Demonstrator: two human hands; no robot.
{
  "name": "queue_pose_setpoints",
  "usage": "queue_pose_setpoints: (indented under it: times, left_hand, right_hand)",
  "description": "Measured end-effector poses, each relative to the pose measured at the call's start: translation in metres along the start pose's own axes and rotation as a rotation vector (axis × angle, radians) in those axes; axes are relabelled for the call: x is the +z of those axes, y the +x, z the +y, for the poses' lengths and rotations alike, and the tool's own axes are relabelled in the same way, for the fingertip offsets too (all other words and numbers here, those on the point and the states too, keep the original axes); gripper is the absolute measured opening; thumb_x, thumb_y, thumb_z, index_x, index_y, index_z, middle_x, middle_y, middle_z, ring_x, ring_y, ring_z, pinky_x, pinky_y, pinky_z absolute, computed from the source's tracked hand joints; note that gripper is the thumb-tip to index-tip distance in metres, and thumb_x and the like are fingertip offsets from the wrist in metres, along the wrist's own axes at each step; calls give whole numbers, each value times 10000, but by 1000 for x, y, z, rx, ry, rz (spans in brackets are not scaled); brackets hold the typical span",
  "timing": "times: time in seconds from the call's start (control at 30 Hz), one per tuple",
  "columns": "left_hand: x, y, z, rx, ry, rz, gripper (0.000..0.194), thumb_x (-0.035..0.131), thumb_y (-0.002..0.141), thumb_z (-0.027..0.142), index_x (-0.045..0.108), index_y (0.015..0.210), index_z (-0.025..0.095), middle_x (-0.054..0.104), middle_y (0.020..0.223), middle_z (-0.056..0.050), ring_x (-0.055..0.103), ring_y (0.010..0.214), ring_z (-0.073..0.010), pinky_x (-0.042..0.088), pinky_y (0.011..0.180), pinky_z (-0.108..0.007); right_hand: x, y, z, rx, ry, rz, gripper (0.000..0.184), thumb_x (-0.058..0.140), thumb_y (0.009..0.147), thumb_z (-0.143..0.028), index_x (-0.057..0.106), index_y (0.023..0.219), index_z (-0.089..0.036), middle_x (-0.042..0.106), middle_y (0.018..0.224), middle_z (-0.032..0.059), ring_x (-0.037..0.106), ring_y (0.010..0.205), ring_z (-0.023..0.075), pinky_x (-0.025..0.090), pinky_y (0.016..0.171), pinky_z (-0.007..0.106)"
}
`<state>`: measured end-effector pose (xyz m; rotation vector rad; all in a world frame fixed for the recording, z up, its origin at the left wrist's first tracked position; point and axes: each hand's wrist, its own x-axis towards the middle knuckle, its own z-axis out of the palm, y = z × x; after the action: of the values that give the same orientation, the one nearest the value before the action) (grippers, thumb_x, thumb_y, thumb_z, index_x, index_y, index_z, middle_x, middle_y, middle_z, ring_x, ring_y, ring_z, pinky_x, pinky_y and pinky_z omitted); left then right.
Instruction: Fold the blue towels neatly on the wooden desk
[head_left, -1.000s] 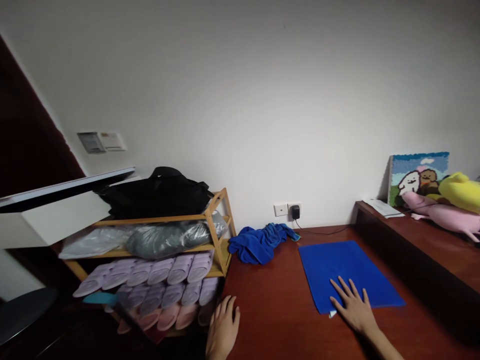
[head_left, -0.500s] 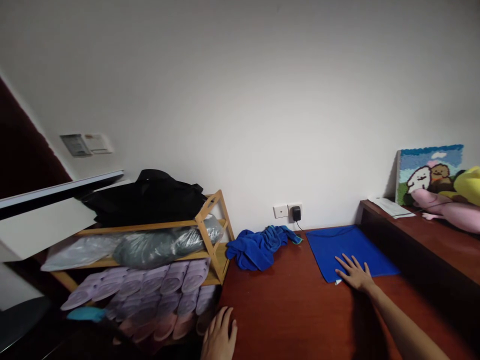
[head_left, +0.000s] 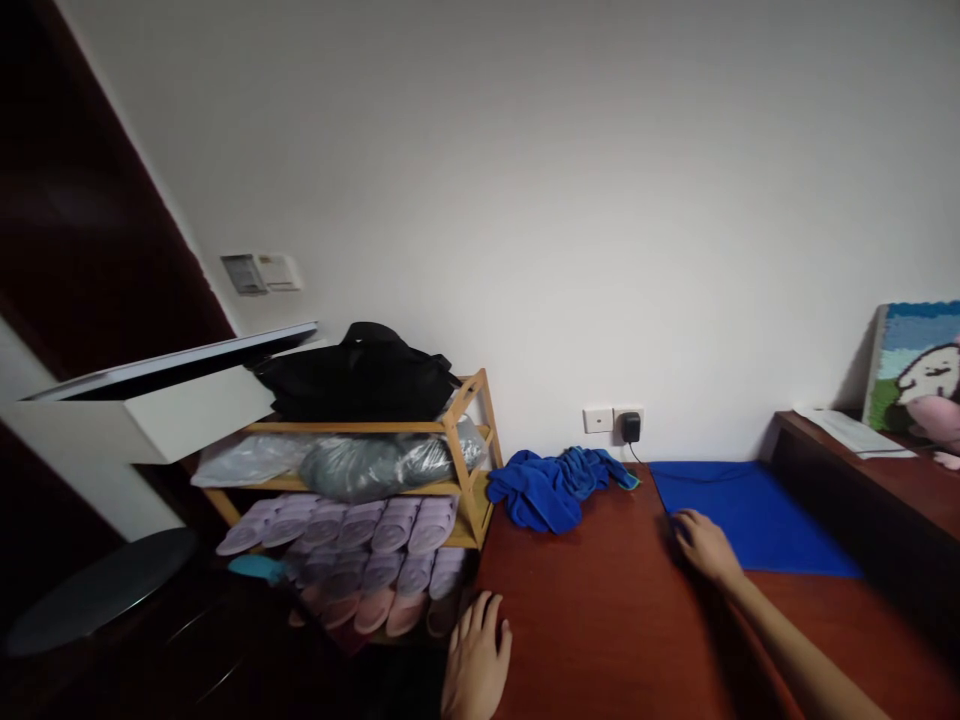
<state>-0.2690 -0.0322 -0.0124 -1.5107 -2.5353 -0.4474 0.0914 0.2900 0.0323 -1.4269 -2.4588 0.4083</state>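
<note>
Blue mat [head_left: 772, 510] is laid flat on the red-brown wooden bench [head_left: 600, 620], far right, its back edge close to the wall and its right edge against the raised ledge [head_left: 847, 480]. Right hand [head_left: 701, 545] is placed on the mat's near-left corner, arm stretched out. Its fingers [head_left: 684, 522] are extended and pressed flat; nothing is gripped. Left hand [head_left: 480, 660] is rested palm-down at the bench's near edge, fingers loosely spread, nothing held, well apart from the mat.

Step in hand, as judged: the mat is being pressed or slid flat under the palm, not lifted, and the left hand is used as a brace only.

Any further handling of the mat calls for:
- even downward pressure, so the corner is not curled or bunched
- clearance kept from the crumpled blue towel [head_left: 555, 485] just left of the mat, and from the charger plug [head_left: 630, 427] with its cable at the wall behind
- no push to the right, since the ledge already appears to be met.

Bamboo shoe rack [head_left: 472, 450] with rows of slippers [head_left: 360, 525] and a black bag [head_left: 360, 385] on top is seen left of the bench, untouched.
</note>
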Motion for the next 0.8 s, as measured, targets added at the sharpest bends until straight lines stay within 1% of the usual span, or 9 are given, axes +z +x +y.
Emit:
queue_pose_setpoints:
  times: [0.1,0.17,0.23,0.3,0.43,0.53,0.6,0.67,0.8]
  left_hand:
    - [1,-2,0,11,5,26,476,398,1021,264,663,1415,235,653,1508,-80,587,1389,-271,478,1154,-453]
    - [0,-4,1,13,6,36,480,391,1021,259,664,1415,228,656,1504,-81,595,1380,-270,482,1150,-453]
    - [-3,-5,3,10,9,33,484,399,1013,248,664,1417,231,660,1499,-76,598,1376,-267,482,1152,-453]
    - [-6,-6,5,1,8,22,490,401,1007,238,662,1422,234,655,1508,-77,589,1388,-269,476,1161,-461]
    - [-11,-7,10,-27,6,-24,506,390,1008,235,651,1441,216,621,1547,-93,553,1429,-285,453,1183,-492]
    - [-13,-8,12,-34,9,-41,521,373,1011,230,633,1462,208,609,1560,-98,539,1443,-287,437,1193,-498]
    - [-13,-8,12,-37,12,-46,528,364,1014,228,622,1475,211,601,1569,-99,526,1455,-282,422,1203,-491]
    - [-14,-7,12,-45,21,-68,544,373,998,205,607,1488,221,577,1592,-92,504,1473,-276,399,1215,-486]
    - [-16,-6,14,-63,32,-119,562,411,964,176,595,1493,214,536,1626,-95,471,1494,-280,362,1225,-484]
  right_hand:
    - [28,10,-88,-165,125,-72,495,348,1001,-365,746,1235,-185,710,1300,147,662,1181,248,479,1053,360]
    - [47,18,-142,-233,164,-102,447,407,994,-385,752,1239,-241,674,1399,103,651,1225,220,474,1067,318]
    - [63,27,-186,-267,188,-122,417,502,952,-367,748,1268,-251,576,1549,96,612,1310,239,446,1123,332]
    - [71,32,-217,-257,194,-134,423,572,898,-319,749,1269,-221,528,1597,128,611,1318,283,444,1142,382]
    - [73,13,-252,-243,227,-94,372,538,913,-242,744,1214,-173,644,1424,181,663,1223,288,485,1101,397]
    - [69,-39,-258,-328,284,-30,299,463,992,-265,735,1098,-200,709,1218,142,682,1141,252,514,1063,369]
    - [66,-86,-245,-448,330,45,215,511,994,-310,713,1016,-241,725,1104,98,692,1071,246,547,1022,376]
    - [63,-131,-218,-560,344,135,109,627,925,-303,703,999,-277,741,1084,68,706,1043,255,566,1013,388]
    - [46,-197,-146,-556,322,237,223,718,827,-229,740,1022,-334,786,1053,35,753,983,254,620,920,327]
